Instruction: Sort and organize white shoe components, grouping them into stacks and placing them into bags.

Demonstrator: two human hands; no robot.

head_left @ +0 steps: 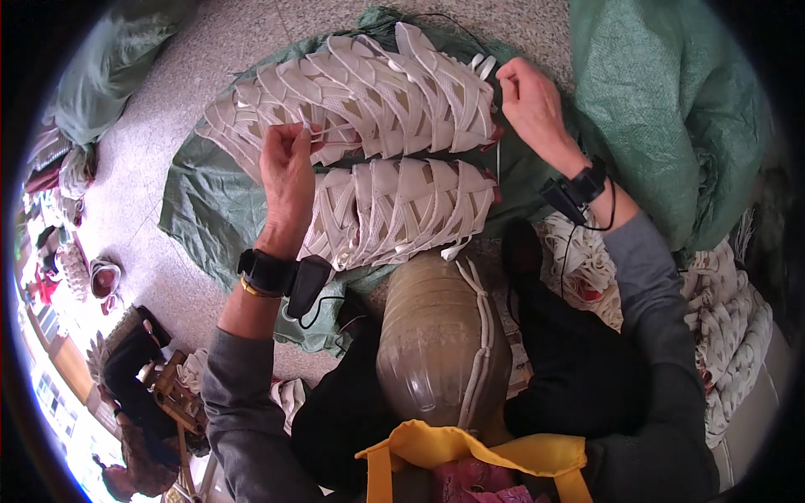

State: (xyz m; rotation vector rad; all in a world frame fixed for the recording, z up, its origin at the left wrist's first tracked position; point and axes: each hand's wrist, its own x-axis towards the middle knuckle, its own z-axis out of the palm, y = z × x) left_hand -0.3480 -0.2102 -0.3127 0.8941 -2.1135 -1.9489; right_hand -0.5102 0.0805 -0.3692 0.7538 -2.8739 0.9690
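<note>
Two rows of overlapping white shoe uppers, a far row and a near row, lie on a green woven sheet. Over the far row's left part, my left hand pinches a thin white shoelace between thumb and fingertips. My right hand is raised beyond the far row's right end, its fingers curled together; what they hold, if anything, cannot be made out. White lace ends stick out just left of it. Both wrists wear black straps with small black devices.
Between my legs stands a large clear plastic jug with white laces draped down it. A bulky green sack is at right, above more piled white uppers. Another person sits at lower left near a wooden stool.
</note>
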